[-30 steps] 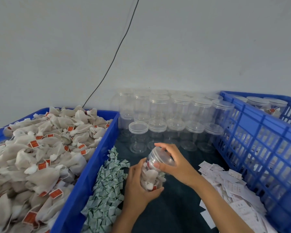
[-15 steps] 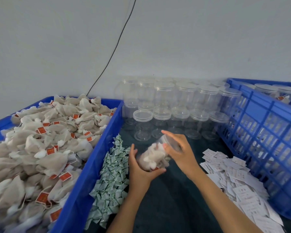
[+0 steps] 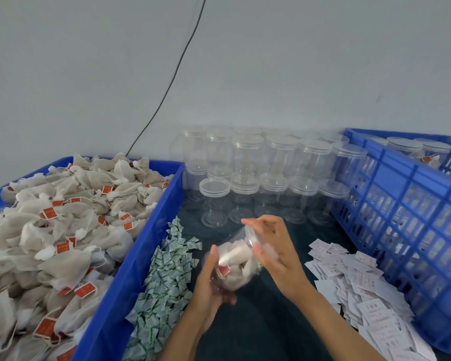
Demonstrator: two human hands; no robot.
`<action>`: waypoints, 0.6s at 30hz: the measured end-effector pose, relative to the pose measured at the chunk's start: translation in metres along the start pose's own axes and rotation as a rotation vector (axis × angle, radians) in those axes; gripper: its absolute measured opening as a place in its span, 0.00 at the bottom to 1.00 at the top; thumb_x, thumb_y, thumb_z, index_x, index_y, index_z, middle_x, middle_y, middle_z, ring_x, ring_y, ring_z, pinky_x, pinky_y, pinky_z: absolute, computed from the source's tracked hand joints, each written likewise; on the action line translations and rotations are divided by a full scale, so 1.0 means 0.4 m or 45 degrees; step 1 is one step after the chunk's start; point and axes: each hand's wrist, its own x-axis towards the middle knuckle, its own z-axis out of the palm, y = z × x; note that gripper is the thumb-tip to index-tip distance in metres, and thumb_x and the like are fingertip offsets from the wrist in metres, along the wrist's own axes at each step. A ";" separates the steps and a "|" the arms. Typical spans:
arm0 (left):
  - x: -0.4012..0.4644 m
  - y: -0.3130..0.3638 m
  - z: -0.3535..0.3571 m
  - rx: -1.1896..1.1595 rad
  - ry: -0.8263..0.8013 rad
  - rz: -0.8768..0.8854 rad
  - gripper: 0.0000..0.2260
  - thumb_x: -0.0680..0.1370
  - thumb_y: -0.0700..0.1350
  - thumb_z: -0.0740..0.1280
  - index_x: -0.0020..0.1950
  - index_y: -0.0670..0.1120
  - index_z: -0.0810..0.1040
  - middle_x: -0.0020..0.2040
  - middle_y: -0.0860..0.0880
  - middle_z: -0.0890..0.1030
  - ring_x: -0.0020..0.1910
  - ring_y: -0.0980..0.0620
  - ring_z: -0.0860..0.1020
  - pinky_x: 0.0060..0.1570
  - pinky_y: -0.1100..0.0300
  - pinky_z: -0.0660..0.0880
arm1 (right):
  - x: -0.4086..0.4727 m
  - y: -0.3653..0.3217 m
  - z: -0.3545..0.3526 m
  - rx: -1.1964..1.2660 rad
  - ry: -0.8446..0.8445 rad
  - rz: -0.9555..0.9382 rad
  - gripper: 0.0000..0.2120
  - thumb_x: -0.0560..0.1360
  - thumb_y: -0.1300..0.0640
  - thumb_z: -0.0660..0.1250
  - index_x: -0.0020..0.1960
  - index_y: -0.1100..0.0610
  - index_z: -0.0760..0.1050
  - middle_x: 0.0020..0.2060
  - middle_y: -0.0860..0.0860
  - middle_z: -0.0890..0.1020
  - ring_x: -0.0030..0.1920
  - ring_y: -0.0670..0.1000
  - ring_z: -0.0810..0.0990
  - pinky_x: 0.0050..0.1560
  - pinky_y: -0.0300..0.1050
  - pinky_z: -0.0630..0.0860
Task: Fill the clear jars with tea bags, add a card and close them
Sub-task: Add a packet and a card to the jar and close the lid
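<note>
while our left hand (image 3: pixel 211 284) cradled the tilted clear jar (image 3: pixel 233 264) of tea bags above the dark bench (image 3: pixel 258 329), our right hand (image 3: pixel 272 250) curled round its lid (image 3: pixel 251 234). we judged closing went best with the lid seated square before turning. the jar was smooth and cylindrical; the bags were soft, crumpled mesh; the cards (image 3: pixel 359 287) lay flat, papery.
</note>
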 end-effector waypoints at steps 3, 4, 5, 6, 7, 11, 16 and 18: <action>-0.001 0.011 -0.010 0.002 -0.164 -0.205 0.31 0.74 0.68 0.58 0.53 0.43 0.83 0.43 0.38 0.81 0.34 0.46 0.78 0.25 0.60 0.70 | 0.022 0.003 -0.020 -0.151 -0.101 -0.109 0.18 0.78 0.49 0.60 0.66 0.49 0.75 0.57 0.52 0.70 0.61 0.54 0.73 0.63 0.38 0.69; 0.000 0.014 -0.006 -0.008 -0.173 -0.218 0.31 0.74 0.68 0.58 0.54 0.42 0.83 0.45 0.37 0.81 0.35 0.46 0.79 0.27 0.59 0.73 | 0.025 -0.001 -0.022 -0.144 -0.101 -0.046 0.18 0.78 0.47 0.59 0.65 0.46 0.75 0.57 0.50 0.70 0.61 0.52 0.73 0.62 0.37 0.69; 0.000 0.012 0.000 -0.011 -0.159 -0.189 0.31 0.74 0.67 0.59 0.58 0.42 0.81 0.48 0.38 0.81 0.38 0.46 0.80 0.31 0.57 0.76 | 0.022 -0.007 -0.019 -0.113 -0.079 0.048 0.18 0.77 0.45 0.58 0.65 0.43 0.75 0.56 0.50 0.70 0.60 0.48 0.73 0.60 0.34 0.70; 0.004 0.005 0.005 -0.014 -0.120 -0.116 0.29 0.75 0.66 0.61 0.62 0.44 0.77 0.53 0.39 0.81 0.42 0.46 0.81 0.36 0.56 0.78 | 0.021 -0.009 -0.012 -0.085 -0.040 0.152 0.16 0.77 0.43 0.58 0.63 0.40 0.74 0.54 0.49 0.71 0.58 0.44 0.73 0.58 0.32 0.69; 0.006 -0.002 0.009 -0.003 -0.059 -0.010 0.26 0.75 0.64 0.64 0.65 0.48 0.72 0.58 0.40 0.80 0.46 0.47 0.81 0.39 0.56 0.79 | 0.018 -0.005 -0.005 -0.065 0.005 0.257 0.14 0.78 0.42 0.58 0.61 0.38 0.74 0.51 0.50 0.72 0.55 0.41 0.73 0.56 0.30 0.69; 0.002 0.000 0.016 0.013 0.065 0.198 0.24 0.73 0.55 0.67 0.66 0.49 0.66 0.63 0.41 0.76 0.50 0.50 0.80 0.39 0.58 0.78 | 0.070 0.007 0.001 -0.018 -0.172 0.629 0.13 0.83 0.46 0.52 0.63 0.36 0.70 0.56 0.44 0.72 0.62 0.44 0.70 0.63 0.37 0.67; 0.000 0.006 0.014 -0.042 -0.043 -0.049 0.27 0.76 0.61 0.61 0.69 0.46 0.67 0.59 0.40 0.79 0.46 0.48 0.79 0.36 0.57 0.76 | 0.032 -0.008 -0.036 -0.058 -0.328 0.392 0.21 0.80 0.41 0.51 0.73 0.38 0.62 0.66 0.40 0.68 0.69 0.35 0.62 0.64 0.24 0.58; 0.007 -0.002 0.016 0.069 0.014 0.101 0.22 0.76 0.58 0.66 0.66 0.51 0.66 0.61 0.44 0.77 0.48 0.51 0.80 0.40 0.57 0.77 | 0.004 -0.010 -0.040 0.026 -0.205 0.530 0.24 0.78 0.34 0.47 0.72 0.37 0.63 0.64 0.38 0.69 0.66 0.32 0.64 0.58 0.23 0.61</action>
